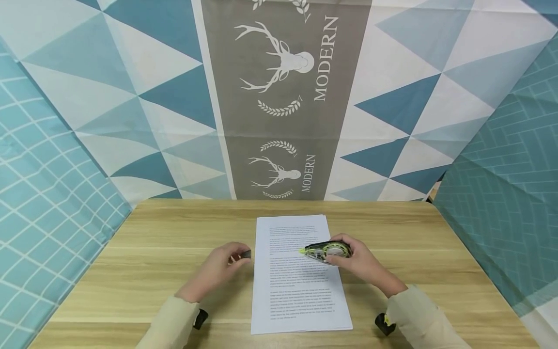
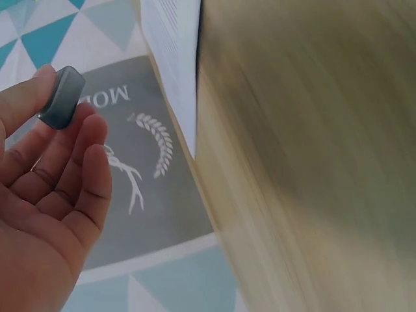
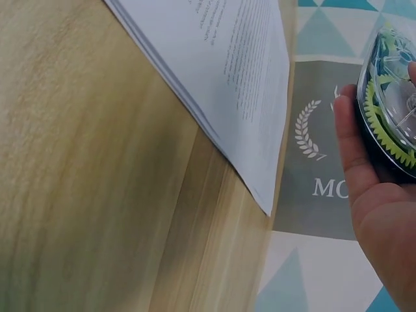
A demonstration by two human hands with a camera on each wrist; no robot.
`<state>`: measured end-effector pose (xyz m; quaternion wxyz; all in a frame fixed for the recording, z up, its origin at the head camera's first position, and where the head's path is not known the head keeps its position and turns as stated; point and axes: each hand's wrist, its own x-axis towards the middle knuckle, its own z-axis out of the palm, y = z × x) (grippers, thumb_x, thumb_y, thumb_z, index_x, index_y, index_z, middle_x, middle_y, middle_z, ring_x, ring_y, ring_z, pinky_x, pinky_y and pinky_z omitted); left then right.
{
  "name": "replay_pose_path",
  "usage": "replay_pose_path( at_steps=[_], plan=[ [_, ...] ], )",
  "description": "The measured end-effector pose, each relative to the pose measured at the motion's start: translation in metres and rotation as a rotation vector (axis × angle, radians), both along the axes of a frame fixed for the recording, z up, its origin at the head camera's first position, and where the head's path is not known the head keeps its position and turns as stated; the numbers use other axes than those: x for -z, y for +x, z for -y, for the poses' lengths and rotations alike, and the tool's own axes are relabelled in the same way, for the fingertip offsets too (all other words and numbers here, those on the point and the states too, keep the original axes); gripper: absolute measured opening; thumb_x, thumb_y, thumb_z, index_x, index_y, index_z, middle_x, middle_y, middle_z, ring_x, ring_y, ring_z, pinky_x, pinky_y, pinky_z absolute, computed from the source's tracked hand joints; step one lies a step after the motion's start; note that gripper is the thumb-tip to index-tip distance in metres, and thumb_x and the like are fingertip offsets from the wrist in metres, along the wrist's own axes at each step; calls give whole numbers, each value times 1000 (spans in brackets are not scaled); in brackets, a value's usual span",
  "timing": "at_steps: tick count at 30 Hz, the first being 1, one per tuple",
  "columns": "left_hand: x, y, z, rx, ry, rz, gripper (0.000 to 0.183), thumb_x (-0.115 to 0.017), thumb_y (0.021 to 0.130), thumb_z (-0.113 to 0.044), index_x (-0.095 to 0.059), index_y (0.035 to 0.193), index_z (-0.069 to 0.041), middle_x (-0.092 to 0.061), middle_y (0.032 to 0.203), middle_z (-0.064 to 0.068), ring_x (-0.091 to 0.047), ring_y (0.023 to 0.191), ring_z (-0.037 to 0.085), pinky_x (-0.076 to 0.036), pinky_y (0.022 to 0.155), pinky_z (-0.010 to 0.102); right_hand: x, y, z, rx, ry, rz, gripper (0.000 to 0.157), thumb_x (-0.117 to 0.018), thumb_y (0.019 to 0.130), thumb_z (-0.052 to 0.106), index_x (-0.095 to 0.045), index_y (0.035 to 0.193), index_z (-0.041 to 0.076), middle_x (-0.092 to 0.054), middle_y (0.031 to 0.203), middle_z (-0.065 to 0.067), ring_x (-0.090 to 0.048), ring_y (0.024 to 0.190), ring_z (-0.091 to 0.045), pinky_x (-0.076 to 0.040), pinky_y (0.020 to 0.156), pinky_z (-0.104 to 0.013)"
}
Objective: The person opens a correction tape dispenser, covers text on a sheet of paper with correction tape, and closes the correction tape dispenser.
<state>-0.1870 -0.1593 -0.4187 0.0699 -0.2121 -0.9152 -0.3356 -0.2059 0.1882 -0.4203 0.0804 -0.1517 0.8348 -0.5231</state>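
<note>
My right hand grips a correction tape dispenser with a clear body, a black edge and yellow-green gears; its yellow-green tip points left over the printed sheets. In the right wrist view the dispenser lies between the thumb and fingers. Between thumb and fingertips, my left hand pinches a small dark grey cap, just left of the paper. The left wrist view shows this cap as a smooth, rounded block, the other fingers curling below it. A stack of printed paper lies between the hands on the table.
The wooden table reaches back to a wall cloth with triangles, deer heads and lettering. Teal patterned cloths hang at the left and right sides. A dark strap piece sits at the left cuff, another at the right cuff.
</note>
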Motion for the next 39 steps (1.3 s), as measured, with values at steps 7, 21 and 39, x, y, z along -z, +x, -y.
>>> replay_pose_path(
  at_steps=[7,21,39],
  plan=[
    [3,1,13,-79,-46,88,22,-66,87,-20,-67,105,-7,-66,89,-4,-54,75,5,-48,65,19,1,0,-3,-7,-18,-6,38,-71,83,21,-56,114,6,-59,111,-18,-58,89,-19,-52,68,-24],
    [12,-1,34,-168,-112,239,19,-65,88,-24,-70,98,-9,-63,84,-3,-53,74,7,-47,67,24,4,0,-8,-34,-51,-28,38,-70,84,21,-57,117,5,-60,111,-19,-60,87,-12,-53,70,-23],
    [23,-2,44,-208,-167,328,17,-65,87,-26,-72,95,-13,-70,97,1,-62,91,17,-51,82,41,6,1,-9,-10,-31,-24,38,-70,84,21,-57,116,4,-59,111,-19,-59,90,-17,-53,70,-23]
  ],
)
